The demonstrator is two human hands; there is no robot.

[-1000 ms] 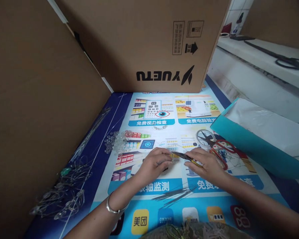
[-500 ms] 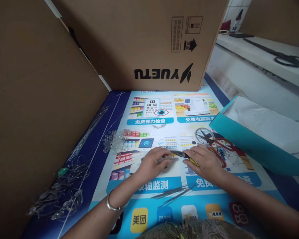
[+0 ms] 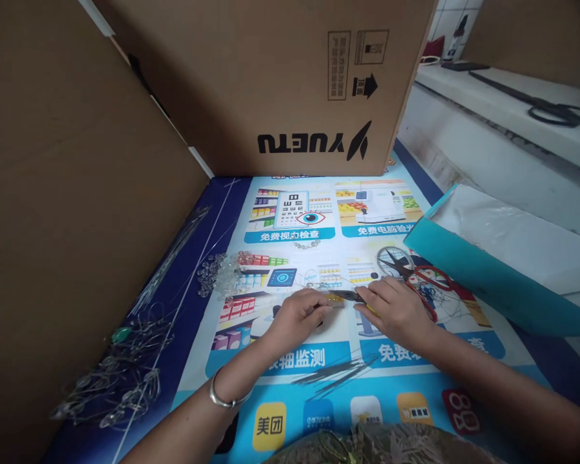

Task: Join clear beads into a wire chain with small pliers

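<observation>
My two hands meet at the middle of a printed poster mat. My left hand, a silver bangle on its wrist, pinches a small wire piece with clear beads against the mat. My right hand is closed round small pliers with yellow handles; their dark jaws point left and touch the wire piece by my left fingertips. A bundle of thin dark wires lies on the mat just below my hands.
Red-handled scissors lie right of my right hand. Clear beads are heaped at left, finished wire pieces further left. Cardboard boxes wall in the back and left. A teal sheet rises at right.
My hands stay together on the wire piece; my right hand has turned slightly and the pliers' jaws sit closer to my left fingers. The view has shifted a little.
</observation>
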